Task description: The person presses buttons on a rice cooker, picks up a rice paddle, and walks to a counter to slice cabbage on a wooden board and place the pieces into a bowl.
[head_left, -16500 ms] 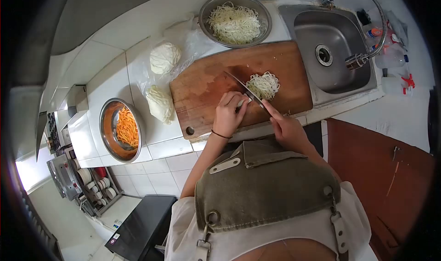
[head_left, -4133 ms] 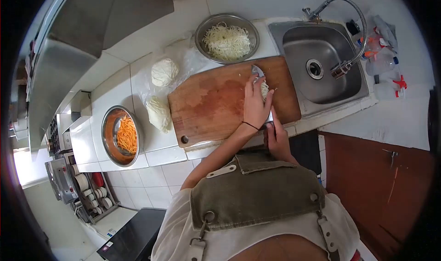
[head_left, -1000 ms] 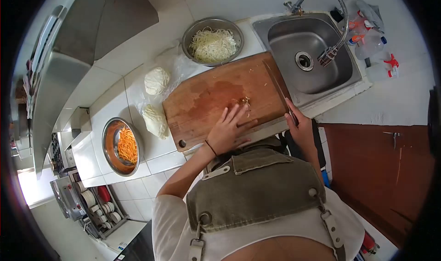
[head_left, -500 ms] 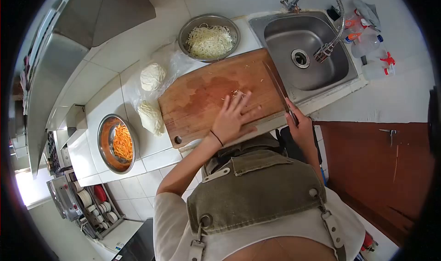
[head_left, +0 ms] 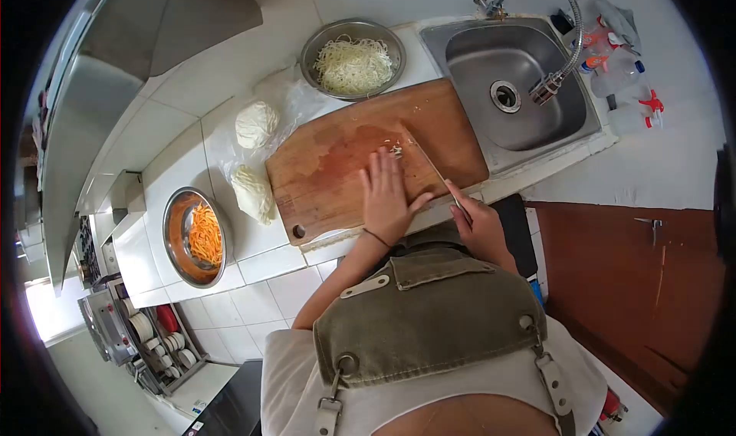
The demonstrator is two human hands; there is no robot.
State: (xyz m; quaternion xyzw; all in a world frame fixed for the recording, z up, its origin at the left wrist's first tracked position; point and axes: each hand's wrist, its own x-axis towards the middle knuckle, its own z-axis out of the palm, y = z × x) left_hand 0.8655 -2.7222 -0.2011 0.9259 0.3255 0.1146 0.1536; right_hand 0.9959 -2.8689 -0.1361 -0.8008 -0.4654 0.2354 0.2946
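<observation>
My left hand (head_left: 386, 204) lies over the near part of the wooden cutting board (head_left: 314, 183), fingers stretched out and the thumb pointing right. Just past its fingertips is a small pile of pale shreds (head_left: 395, 151). My right hand (head_left: 480, 225) is wrapped round the handle of a kitchen knife (head_left: 429, 160) at the board's near right edge. The blade slants up and left over the board, its tip to the right of the shreds. Beyond the board stands a metal bowl (head_left: 309, 60) of shredded cabbage (head_left: 355, 66).
Two cabbage pieces (head_left: 257, 125) lie on a clear plastic bag (head_left: 290, 102) left of the board. Farther left is a metal bowl (head_left: 170, 229) with shredded carrot (head_left: 205, 235). A steel sink (head_left: 525, 133) with a flexible faucet (head_left: 576, 33) borders the board, and several bottles (head_left: 617, 75) stand beyond it.
The knife has moved left from the board's right edge, towards the shreds. My left hand has brought its spread fingers closer together and turned them to point away from me.
</observation>
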